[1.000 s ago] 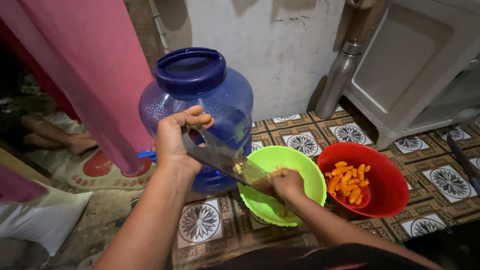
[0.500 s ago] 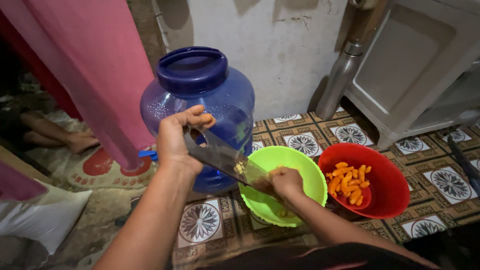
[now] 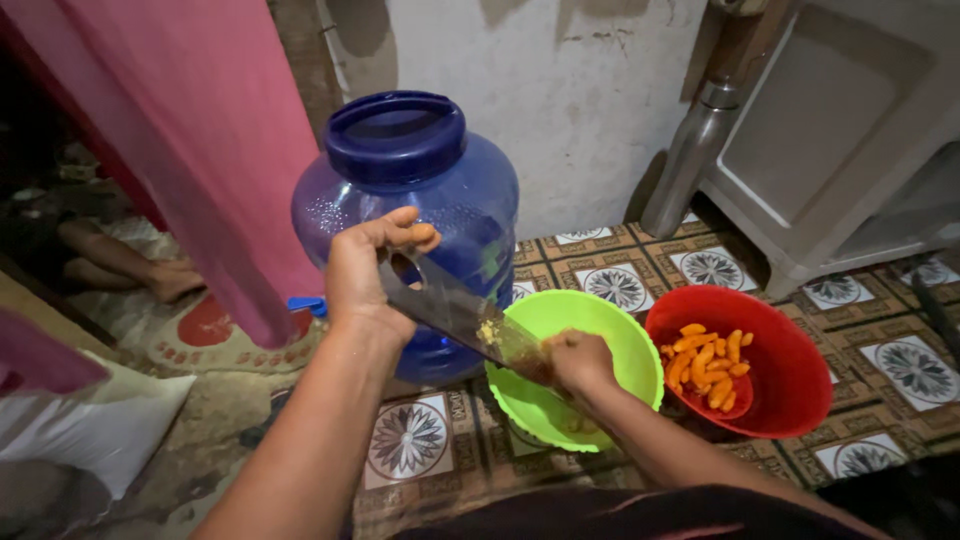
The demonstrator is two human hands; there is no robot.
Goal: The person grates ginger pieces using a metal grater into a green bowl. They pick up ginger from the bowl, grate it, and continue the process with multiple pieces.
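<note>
While both forearms reach forward from the lower edge of the view, the left hand (image 3: 368, 275) is closed in a fist around the handle of a broad dark steel knife (image 3: 455, 312), thumb raised on top, wrist bent slightly inward. Its blade slants down and right, smeared with yellow pulp near the middle, and the tip ends at the right hand (image 3: 578, 360).

Right hand: fingers curled shut over a small yellowish piece, mostly hidden, held against the blade tip; what kind of piece cannot be told. It hovers above the near-right part of the lime-green round plastic bowl (image 3: 620, 318), which sits on the patterned tile floor (image 3: 610, 262) between the two other vessels.

Red round plastic bowl (image 3: 792, 370): just right of the green one, rims touching or nearly so; it holds a heap of short orange peeled pieces (image 3: 708, 362) gathered on its left side.

Large translucent blue plastic water jug (image 3: 410, 195): behind the left hand and knife, upright, with a wide dark-blue screw neck and a small blue tap at its lower left; no label shows.

Surroundings: pink hanging cloth (image 3: 190, 130) at the left edge, a white sack (image 3: 110, 425) at the lower left, a plain whitewashed wall (image 3: 560, 90) behind, a metal post (image 3: 695, 150) and a grey cabinet (image 3: 850, 130) at the upper right. Someone's bare feet (image 3: 165, 278) rest on a mat at far left.
</note>
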